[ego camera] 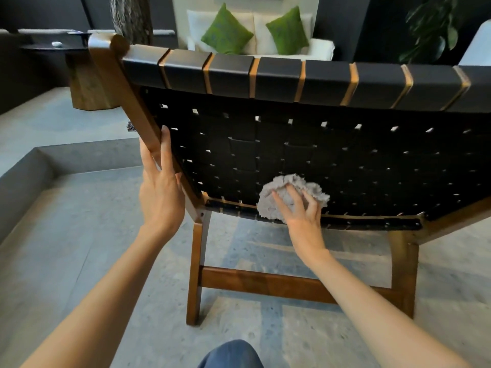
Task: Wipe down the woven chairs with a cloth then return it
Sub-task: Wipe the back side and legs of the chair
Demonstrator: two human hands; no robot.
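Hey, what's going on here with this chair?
A person is wiping the back of a woven chair. The right hand grips a crumpled grey cloth and presses it against the lower part of the black backrest. The left hand holds the wooden side post, steadying the chair.

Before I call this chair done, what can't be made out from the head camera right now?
All head view:
- Chair seat and front: hidden behind the woven back.
- Chair's right side: cut off by the right frame edge.
- Weave under the cloth: covered by it and the right hand.
- Pale object on the far side table: too small to identify.
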